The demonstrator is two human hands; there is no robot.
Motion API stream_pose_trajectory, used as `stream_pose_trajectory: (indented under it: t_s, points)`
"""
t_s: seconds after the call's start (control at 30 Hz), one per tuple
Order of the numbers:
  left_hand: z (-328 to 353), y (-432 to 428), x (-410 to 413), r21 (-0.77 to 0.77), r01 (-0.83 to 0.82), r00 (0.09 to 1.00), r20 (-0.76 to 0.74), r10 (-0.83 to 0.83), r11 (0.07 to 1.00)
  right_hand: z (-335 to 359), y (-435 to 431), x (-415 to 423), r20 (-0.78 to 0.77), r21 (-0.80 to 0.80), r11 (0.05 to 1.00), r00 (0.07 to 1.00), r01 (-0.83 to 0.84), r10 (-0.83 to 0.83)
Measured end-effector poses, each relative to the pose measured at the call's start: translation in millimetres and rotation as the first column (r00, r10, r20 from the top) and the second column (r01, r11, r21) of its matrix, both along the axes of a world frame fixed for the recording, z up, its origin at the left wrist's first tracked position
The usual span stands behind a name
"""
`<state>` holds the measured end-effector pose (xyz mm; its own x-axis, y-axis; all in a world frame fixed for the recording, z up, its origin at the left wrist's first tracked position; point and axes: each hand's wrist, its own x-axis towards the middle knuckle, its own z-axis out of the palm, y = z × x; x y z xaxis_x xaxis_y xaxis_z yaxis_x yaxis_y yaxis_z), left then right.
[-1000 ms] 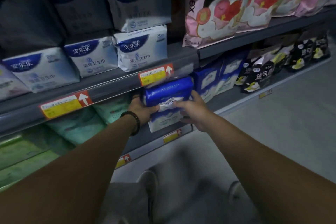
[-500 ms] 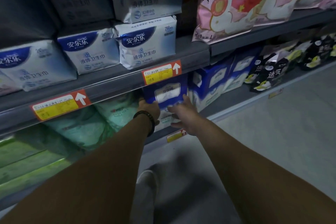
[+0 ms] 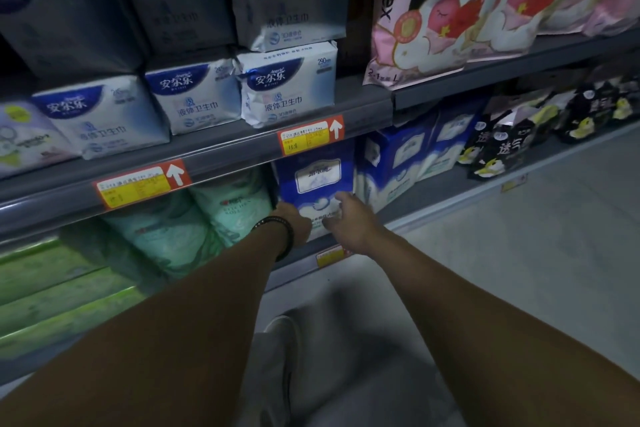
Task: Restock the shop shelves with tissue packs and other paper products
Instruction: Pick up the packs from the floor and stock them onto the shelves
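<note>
A blue and white tissue pack (image 3: 317, 177) stands upright on the lower shelf (image 3: 436, 196), just under the price rail. My left hand (image 3: 294, 224), with a black band on its wrist, grips the pack's lower left edge; its fingers are partly hidden beside the pack. My right hand (image 3: 349, 222) touches the pack's lower right front with loosely spread fingers. More blue packs (image 3: 398, 163) of the same kind stand directly to its right.
Pale green packs (image 3: 207, 218) fill the lower shelf to the left. White and blue pad packs (image 3: 287, 87) line the upper shelf (image 3: 221, 152), pink packs (image 3: 450, 21) and black packs (image 3: 502, 146) sit to the right. Grey floor (image 3: 519, 270) lies on the right.
The blue pack went from being held in front of the shelf edge to standing upright inside the lower shelf. Both hands followed it forward, and the right hand loosened to a touch.
</note>
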<state>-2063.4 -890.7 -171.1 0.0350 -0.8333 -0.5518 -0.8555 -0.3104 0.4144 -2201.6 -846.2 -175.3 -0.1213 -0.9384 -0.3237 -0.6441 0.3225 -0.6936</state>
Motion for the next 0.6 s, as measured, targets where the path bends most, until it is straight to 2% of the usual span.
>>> stream_pose_trajectory:
  t_s: [0.17, 0.3, 0.43, 0.6]
  points:
    - [45, 57, 11, -0.004, 0.360, 0.918, 0.181, -0.353, 0.933, 29, 36, 5, -0.268, -0.004, 0.982, 0.946, -0.191, 0.183]
    - [70, 86, 31, -0.045, 0.477, 0.850, 0.279, -0.447, 0.878, 64, 69, 10, -0.462, 0.062, 0.951, 0.837, -0.302, 0.295]
    - [117, 132, 71, -0.135, 0.535, 0.799, 0.403, -0.447, 0.834, 102, 103, 24, -0.538, 0.067, 0.927, 0.770, -0.368, 0.344]
    - [154, 193, 137, -0.135, 0.466, 0.792, 0.504, -0.345, 0.874, 146, 137, 72, -0.550, 0.125, 0.861, 0.689, -0.492, 0.473]
